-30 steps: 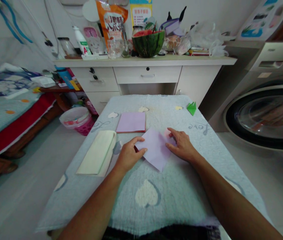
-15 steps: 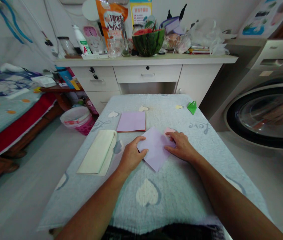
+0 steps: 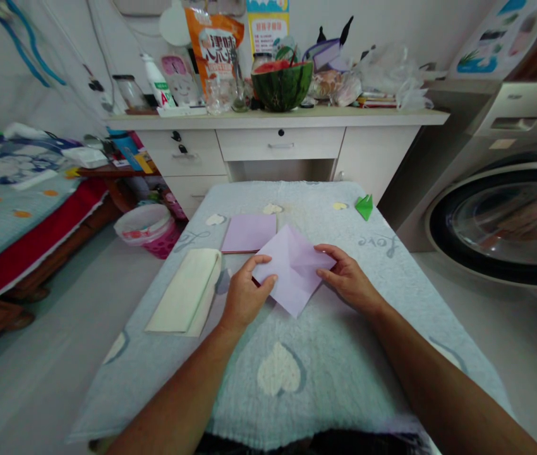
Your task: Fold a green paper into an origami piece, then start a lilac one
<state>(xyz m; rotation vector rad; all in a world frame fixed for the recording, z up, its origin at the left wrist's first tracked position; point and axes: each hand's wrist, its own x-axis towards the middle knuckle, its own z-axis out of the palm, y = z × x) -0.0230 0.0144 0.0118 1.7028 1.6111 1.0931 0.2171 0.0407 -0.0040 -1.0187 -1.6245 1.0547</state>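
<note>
A creased square of light purple paper (image 3: 292,272) is held between my hands over the table, one corner pointing toward me. My left hand (image 3: 246,292) pinches its left corner between thumb and fingers. At the right corner, my right hand (image 3: 347,277) grips the paper in the same way. Fold lines cross near the sheet's middle. Just behind it lies a stack of purple paper (image 3: 248,232), its near right part covered by the held sheet. To the left rests a folded pale green cloth or paper (image 3: 186,291). A small green folded paper piece (image 3: 364,206) sits at the far right corner.
A blue heart-patterned cloth (image 3: 280,404) covers the table. Beyond stands a white cabinet (image 3: 280,142) bearing a cut watermelon (image 3: 282,87), bottles and bags. A washing machine (image 3: 510,189) is at right; a pink bin (image 3: 148,230) and a bed (image 3: 22,221) are at left.
The purple sheet has been raised a little off the table and opened wider, its creases now showing. My right hand has turned from lying over its corner to gripping the edge.
</note>
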